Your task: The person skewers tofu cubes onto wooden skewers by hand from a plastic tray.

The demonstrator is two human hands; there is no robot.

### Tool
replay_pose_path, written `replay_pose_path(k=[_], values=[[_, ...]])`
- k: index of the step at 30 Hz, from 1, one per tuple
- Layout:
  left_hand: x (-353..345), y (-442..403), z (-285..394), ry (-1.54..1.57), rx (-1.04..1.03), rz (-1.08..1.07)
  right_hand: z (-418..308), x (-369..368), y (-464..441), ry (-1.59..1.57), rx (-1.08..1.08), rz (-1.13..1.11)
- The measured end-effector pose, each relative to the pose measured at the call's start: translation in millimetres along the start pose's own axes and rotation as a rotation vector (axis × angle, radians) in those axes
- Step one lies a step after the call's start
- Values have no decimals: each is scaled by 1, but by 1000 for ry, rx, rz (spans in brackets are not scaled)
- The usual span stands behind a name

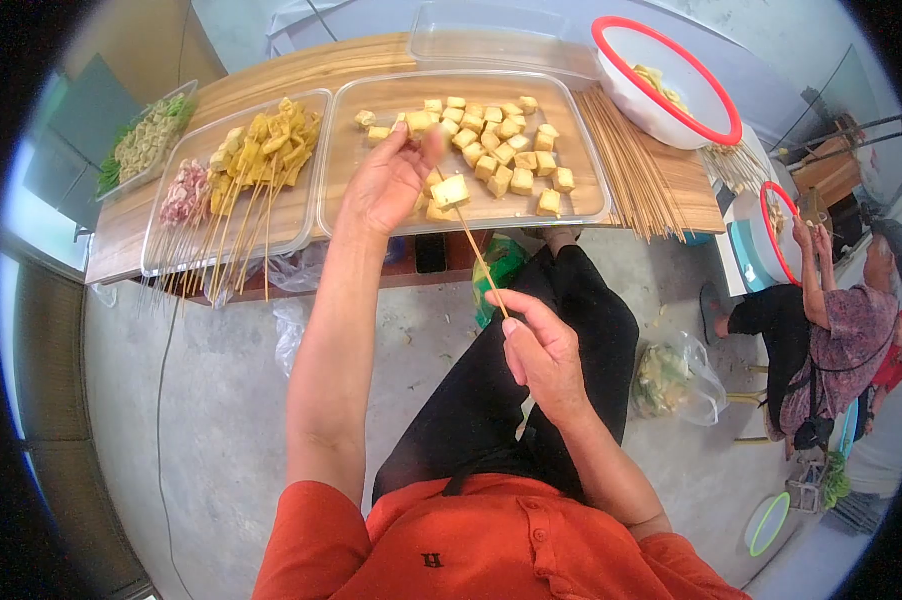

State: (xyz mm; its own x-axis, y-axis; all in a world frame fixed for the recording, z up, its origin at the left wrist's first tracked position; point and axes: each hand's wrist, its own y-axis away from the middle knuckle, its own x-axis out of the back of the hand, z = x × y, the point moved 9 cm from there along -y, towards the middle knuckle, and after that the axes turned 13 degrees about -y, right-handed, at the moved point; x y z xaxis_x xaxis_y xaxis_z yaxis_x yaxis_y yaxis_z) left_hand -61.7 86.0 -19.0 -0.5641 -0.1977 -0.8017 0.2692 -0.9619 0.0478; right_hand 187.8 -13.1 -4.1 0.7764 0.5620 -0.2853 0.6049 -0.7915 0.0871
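Observation:
My right hand [544, 358] pinches the lower part of a thin wooden skewer [482, 262], which slants up and to the left. A fried tofu cube [451, 191] is stuck on its far end, over the near edge of a clear plastic tray [589, 206]. Above that tray my left hand [391, 180] has its fingers closed about another tofu cube [421, 121]; its fingertips are partly blurred. Several loose tofu cubes [501, 150] lie in the tray, mostly to the right of my left hand. One more cube [440, 212] sits just below the skewered one.
Left, a tray [321, 105] holds loaded skewers [281, 140]. Bare skewers [626, 165] lie right of the tofu, below a red-rimmed bowl [611, 50]. A plastic bag [676, 378] rests on the floor. Another person [841, 330] works at a second bowl [771, 240] on the right.

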Motion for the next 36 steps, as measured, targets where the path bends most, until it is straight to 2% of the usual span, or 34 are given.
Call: replay_pose_path(k=[25, 33, 36], values=[[-7, 1, 3, -31, -29, 15, -13, -13, -10, -154, -33, -31], [-14, 3, 5, -64, -55, -102, -12, -16, -16, -261, -58, -34], [-17, 6, 5, -98, -51, -72, -13, -18, -19, -270, -63, -35]])
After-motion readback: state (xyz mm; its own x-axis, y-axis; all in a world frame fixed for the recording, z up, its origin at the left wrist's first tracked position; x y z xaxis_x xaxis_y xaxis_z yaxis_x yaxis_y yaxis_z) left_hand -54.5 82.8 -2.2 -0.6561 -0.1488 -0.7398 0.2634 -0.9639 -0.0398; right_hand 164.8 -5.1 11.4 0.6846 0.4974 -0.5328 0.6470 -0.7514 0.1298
